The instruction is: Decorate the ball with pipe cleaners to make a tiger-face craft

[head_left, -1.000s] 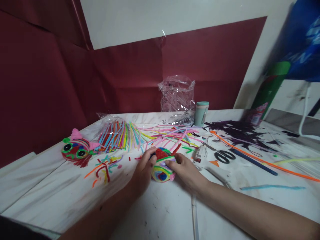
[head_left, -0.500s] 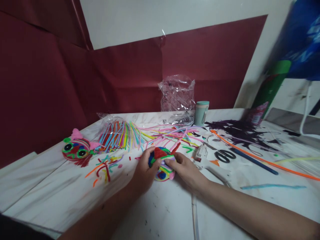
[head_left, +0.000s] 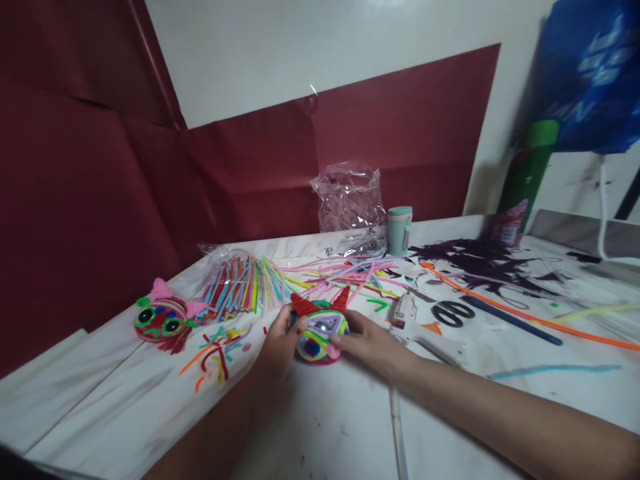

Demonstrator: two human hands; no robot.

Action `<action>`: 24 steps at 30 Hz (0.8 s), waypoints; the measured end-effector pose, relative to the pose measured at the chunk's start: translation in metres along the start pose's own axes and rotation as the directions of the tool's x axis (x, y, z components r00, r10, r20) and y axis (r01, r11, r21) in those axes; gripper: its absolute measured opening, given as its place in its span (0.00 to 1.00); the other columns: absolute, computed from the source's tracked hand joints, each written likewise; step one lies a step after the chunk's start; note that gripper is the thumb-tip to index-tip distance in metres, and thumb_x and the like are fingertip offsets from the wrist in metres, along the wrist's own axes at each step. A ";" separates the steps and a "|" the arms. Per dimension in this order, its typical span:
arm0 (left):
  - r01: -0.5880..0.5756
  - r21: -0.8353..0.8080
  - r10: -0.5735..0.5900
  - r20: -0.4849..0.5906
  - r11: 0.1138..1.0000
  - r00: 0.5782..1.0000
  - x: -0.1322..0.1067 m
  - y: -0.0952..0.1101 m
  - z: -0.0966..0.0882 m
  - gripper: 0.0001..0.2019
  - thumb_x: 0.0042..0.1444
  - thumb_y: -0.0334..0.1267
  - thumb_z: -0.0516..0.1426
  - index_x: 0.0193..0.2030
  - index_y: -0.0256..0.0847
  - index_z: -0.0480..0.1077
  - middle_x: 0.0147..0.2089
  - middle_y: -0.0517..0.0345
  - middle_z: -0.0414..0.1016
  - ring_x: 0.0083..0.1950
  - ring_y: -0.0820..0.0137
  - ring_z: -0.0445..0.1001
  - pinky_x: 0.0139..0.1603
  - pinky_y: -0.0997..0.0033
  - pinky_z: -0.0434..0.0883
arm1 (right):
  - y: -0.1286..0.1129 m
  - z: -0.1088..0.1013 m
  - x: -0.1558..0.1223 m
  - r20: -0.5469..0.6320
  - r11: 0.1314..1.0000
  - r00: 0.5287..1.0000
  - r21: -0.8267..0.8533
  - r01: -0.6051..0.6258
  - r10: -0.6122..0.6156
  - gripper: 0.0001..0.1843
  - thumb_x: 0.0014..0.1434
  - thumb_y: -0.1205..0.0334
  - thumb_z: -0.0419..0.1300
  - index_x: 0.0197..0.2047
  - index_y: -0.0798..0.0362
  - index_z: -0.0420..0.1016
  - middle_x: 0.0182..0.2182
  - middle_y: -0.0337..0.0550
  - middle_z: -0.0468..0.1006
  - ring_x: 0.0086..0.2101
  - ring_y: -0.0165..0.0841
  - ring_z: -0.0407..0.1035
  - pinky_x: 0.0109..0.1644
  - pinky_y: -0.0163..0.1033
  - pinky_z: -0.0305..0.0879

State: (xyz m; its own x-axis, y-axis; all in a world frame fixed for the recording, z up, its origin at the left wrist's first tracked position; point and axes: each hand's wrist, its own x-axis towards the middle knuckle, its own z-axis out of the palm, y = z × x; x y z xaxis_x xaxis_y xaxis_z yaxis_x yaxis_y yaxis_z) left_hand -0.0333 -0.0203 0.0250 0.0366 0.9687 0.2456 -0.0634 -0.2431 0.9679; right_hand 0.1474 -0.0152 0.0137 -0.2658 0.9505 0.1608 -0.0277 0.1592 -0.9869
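Between my two hands is a round pipe-cleaner craft face (head_left: pixel 320 331), coiled in several colours, with two red pointed ears on top. My left hand (head_left: pixel 280 338) grips its left edge, thumb on the front. On the right edge my right hand (head_left: pixel 367 341) holds it, thumb near a pink patch. Its back is hidden from me. A white glue gun (head_left: pixel 403 308) lies just right of my right hand. Black-handled scissors (head_left: pixel 453 312) rest beyond it. At the left sits another pipe-cleaner face (head_left: pixel 163 319) with pink ears and black-and-white eyes.
Short pipe-cleaner scraps (head_left: pixel 215 353) lie left of my hands. Behind them is a plastic bag of coloured pipe cleaners (head_left: pixel 235 283). A pale green cup (head_left: pixel 399 230), a clear bag (head_left: pixel 349 200) and dark purple strands (head_left: pixel 470 260) are farther back. An orange pipe cleaner (head_left: pixel 525 313) stretches rightward.
Both hands have turned the craft face, so its two red ears now stand up and more of the front shows. The view has shifted slightly.
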 end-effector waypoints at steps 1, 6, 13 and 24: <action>0.001 -0.020 -0.001 0.020 1.000 1.000 -0.001 0.001 0.001 0.22 0.49 0.46 0.61 0.50 0.40 0.68 0.51 0.51 0.75 0.54 0.60 0.72 0.57 0.61 0.65 | 0.002 0.002 -0.001 0.032 1.000 1.000 -0.014 0.000 0.000 0.33 0.40 0.48 0.70 0.47 0.55 0.70 0.42 0.49 0.80 0.43 0.42 0.73 0.48 0.46 0.68; 0.054 -0.096 -0.055 -0.006 0.994 0.998 -0.008 0.014 0.011 0.20 0.50 0.50 0.60 0.47 0.42 0.71 0.48 0.51 0.78 0.57 0.57 0.70 0.55 0.61 0.68 | 0.004 0.004 -0.004 0.009 0.999 1.000 -0.028 -0.015 0.015 0.33 0.39 0.55 0.70 0.48 0.54 0.67 0.41 0.46 0.80 0.42 0.41 0.73 0.48 0.47 0.69; 0.169 -0.159 -0.170 0.011 0.973 0.985 -0.011 0.012 0.015 0.31 0.45 0.42 0.65 0.56 0.38 0.64 0.48 0.47 0.77 0.48 0.56 0.76 0.47 0.60 0.72 | -0.005 0.010 -0.011 0.027 0.993 0.996 -0.077 0.085 -0.083 0.30 0.40 0.67 0.67 0.49 0.53 0.66 0.40 0.42 0.79 0.40 0.37 0.73 0.45 0.41 0.70; 0.021 0.235 -0.005 -0.070 0.972 0.998 -0.003 0.008 0.003 0.27 0.40 0.41 0.65 0.49 0.36 0.68 0.45 0.50 0.78 0.48 0.59 0.76 0.48 0.63 0.73 | -0.008 0.012 -0.017 0.002 0.972 0.990 -0.191 0.139 -0.141 0.30 0.41 0.70 0.67 0.50 0.51 0.67 0.40 0.40 0.78 0.37 0.34 0.72 0.42 0.38 0.69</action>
State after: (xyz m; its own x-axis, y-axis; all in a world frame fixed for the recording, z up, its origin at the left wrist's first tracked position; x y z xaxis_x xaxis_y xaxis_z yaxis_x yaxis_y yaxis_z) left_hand -0.0308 -0.0248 0.0320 -0.0335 0.9710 0.2366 0.1734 -0.2275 0.9582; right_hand 0.1407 -0.0354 0.0190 -0.2616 0.9178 0.2986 0.1202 0.3380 -0.9334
